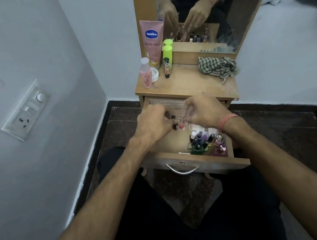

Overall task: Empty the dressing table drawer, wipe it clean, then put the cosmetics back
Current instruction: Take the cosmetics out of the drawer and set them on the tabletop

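Observation:
The wooden drawer point(197, 165) of the dressing table stands pulled out, with a metal handle on its front. Both hands hover over its middle, gripping a clear plastic pouch point(174, 106) that holds small nail polish bottles. My left hand point(151, 123) is closed on the pouch's left side. My right hand point(202, 110) pinches its right side. A cluster of small coloured bottles point(206, 144) fills the drawer's front right corner. On the tabletop stand a pink Vaseline tube point(153, 40), a pink bottle point(145, 75), a green-capped bottle point(167, 55) and a small perfume bottle point(166, 69).
A checked cloth point(217, 66) lies crumpled at the tabletop's back right. A white jar point(155, 74) sits beside the pink bottle. The mirror point(209, 4) rises behind. A wall with a switch plate point(25, 110) is close on the left. Dark floor surrounds the table.

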Tool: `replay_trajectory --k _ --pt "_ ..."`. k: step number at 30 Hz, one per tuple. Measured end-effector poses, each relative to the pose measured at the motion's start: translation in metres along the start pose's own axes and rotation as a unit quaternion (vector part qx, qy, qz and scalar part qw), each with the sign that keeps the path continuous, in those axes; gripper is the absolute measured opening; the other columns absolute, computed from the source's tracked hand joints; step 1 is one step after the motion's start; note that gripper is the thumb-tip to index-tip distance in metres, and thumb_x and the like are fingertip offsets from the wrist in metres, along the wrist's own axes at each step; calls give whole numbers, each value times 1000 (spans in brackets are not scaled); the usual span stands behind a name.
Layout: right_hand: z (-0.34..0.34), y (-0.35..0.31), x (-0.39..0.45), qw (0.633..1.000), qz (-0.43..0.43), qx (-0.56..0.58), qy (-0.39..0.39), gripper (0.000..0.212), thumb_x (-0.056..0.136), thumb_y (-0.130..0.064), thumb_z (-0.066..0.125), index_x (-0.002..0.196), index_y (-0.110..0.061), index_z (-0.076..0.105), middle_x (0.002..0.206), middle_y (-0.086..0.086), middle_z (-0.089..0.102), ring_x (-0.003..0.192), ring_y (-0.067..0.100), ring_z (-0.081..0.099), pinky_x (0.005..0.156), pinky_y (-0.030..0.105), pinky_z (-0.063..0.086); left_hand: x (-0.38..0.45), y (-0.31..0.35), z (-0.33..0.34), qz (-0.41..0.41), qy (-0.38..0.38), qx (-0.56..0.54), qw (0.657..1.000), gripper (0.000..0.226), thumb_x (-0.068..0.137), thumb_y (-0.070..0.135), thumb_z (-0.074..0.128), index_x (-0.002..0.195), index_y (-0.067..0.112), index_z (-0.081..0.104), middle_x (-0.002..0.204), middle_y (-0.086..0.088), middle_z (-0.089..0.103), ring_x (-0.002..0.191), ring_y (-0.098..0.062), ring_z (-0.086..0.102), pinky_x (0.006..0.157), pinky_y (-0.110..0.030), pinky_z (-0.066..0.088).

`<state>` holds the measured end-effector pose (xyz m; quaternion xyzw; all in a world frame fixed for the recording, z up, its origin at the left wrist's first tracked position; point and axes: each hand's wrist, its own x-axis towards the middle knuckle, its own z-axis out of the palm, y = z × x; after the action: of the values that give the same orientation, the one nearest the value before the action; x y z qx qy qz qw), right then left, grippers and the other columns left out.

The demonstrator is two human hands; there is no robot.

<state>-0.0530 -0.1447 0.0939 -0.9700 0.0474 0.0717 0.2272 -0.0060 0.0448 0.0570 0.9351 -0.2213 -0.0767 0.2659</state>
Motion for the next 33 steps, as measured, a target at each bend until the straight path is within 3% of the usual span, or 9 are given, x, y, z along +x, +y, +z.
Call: replay_trajectory --k 4,8,10,14,20,23,30,33 --pt "-28 -10 20 990 -22 72 115 20 87 -17 87 98 -27 72 90 -12 73 85 3 71 84 31 64 33 8 -34 -6 100 -34 994 15 95 34 86 110 32 83 102 17 78 92 -4 70 86 -31 61" --pt "-48 -19 57 975 -34 83 205 19 80 -21 92 88 -27 75 81 -14 74 81 3 72 91 39 63 65 23 -58 -5 196 2 981 19 93 34 87 112 33 84 105 14 82 94 -14 74 82 -31 59" --pt "-50 -21 77 971 -29 75 224 19 78 -20 92 87 -26 77 79 -14 74 80 4 73 87 37 65 80 29 -62 -7 214 34 976 19 93 33 86 113 32 84 108 9 81 97 -19 75 80 -34 59" --pt "-46 -19 109 973 -15 47 225 17 80 -14 88 88 -26 79 80 -13 74 81 5 73 87 35 65 102 35 -61 -33 206 94 973 17 98 26 81 115 26 82 108 -1 79 97 -27 72 74 -36 51" --pt "-39 -19 128 976 -12 28 216 11 84 -20 86 90 -27 81 81 -13 74 82 8 72 89 33 62 117 32 -52 -50 188 110 975 19 101 29 77 118 21 79 110 -9 74 89 -25 57 74 -37 47" --pt "-38 -21 131 975 -16 30 218 8 87 -22 83 92 -28 80 83 -12 75 83 7 72 88 29 61 121 29 -48 -54 181 104 976 19 101 30 77 118 21 79 109 -8 71 86 -24 54 73 -36 48" --pt "-35 -18 133 974 -10 56 220 13 86 -25 86 95 -30 80 83 -11 75 83 8 72 86 33 63 123 30 -47 -56 170 100 979 24 105 29 73 127 19 76 105 -3 65 89 -21 51 76 -34 46" --pt "-34 -17 131 974 -4 69 215 19 86 -25 87 102 -30 79 83 -12 74 84 8 72 86 31 61 117 34 -47 -49 175 93 979 25 106 28 73 129 20 75 113 -7 69 91 -22 53 78 -35 46"
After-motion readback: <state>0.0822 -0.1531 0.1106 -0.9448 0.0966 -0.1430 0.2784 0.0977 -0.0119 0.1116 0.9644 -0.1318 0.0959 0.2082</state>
